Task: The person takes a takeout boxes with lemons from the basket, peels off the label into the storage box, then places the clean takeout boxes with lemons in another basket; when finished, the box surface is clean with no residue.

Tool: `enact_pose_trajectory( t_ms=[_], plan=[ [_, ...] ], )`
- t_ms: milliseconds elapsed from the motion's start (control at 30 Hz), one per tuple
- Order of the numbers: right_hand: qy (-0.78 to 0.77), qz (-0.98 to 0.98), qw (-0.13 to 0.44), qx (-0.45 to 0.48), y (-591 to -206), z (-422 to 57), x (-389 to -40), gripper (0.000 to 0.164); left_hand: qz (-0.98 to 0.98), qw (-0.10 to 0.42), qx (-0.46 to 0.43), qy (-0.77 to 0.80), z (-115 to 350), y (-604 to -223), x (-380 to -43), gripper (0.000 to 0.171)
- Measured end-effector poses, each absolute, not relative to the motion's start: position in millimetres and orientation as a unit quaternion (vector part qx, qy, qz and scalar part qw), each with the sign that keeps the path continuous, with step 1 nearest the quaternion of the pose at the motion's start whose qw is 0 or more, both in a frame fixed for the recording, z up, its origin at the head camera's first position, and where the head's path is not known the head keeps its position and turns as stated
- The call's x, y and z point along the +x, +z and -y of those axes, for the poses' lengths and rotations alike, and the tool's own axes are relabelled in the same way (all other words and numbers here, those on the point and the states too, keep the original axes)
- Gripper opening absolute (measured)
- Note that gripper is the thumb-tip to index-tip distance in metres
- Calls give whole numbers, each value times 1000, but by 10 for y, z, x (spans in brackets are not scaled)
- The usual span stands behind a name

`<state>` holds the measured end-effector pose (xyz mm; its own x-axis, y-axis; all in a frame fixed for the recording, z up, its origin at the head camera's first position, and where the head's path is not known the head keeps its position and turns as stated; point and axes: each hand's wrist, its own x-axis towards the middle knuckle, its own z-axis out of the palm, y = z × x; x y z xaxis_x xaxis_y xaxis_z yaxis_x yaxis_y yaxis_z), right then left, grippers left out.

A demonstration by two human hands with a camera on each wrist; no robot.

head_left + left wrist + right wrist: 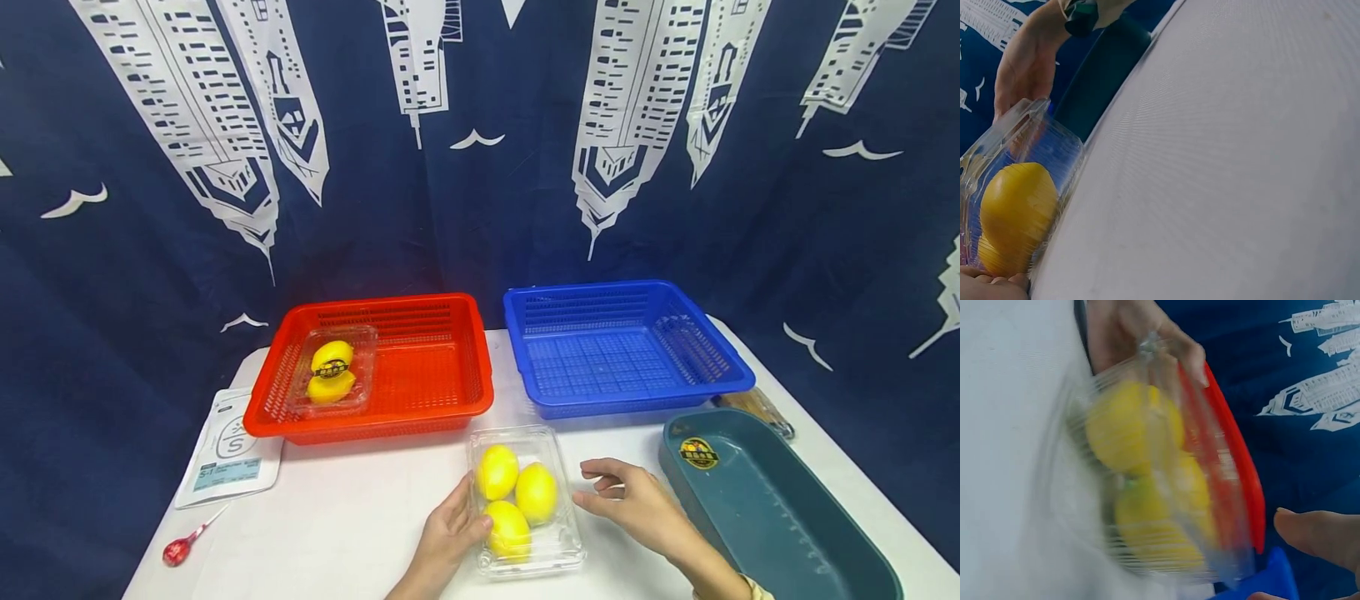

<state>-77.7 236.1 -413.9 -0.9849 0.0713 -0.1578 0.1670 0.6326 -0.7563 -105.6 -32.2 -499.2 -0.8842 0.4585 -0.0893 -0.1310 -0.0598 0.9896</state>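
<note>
Lower centre: clear box (549,540), three lemons (536,493); left hand (452,531) grips its side, right hand (633,505) hovers alongside, fingers released.

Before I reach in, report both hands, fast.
Left hand: closed, holding the clear box of lemons by its side.
Right hand: open, fingers loosely bent, holding nothing, just off the box's other side.

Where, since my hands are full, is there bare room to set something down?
The widest bare table lies between the lollipop and left hand, in front of the red basket. The blue basket and the red one's right part look bare too. It is crowded around the clear lemon box, near the right hand, and where the teal tray nears the blue basket.
</note>
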Motion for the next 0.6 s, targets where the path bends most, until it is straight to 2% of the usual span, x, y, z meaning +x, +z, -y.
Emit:
enact_pose_trajectory(
  t_ms=[367, 600],
  plan=[
    [-477, -872, 71, 81, -4412, -2220, -860, 56, -620, 226, 135, 739, 353, -4992, -1066, 83],
    [-509, -852, 95, 84, -4528, -2181, -884, 64, -586, 240, 157, 758, 365, -5005, -1071, 85]
  ],
)
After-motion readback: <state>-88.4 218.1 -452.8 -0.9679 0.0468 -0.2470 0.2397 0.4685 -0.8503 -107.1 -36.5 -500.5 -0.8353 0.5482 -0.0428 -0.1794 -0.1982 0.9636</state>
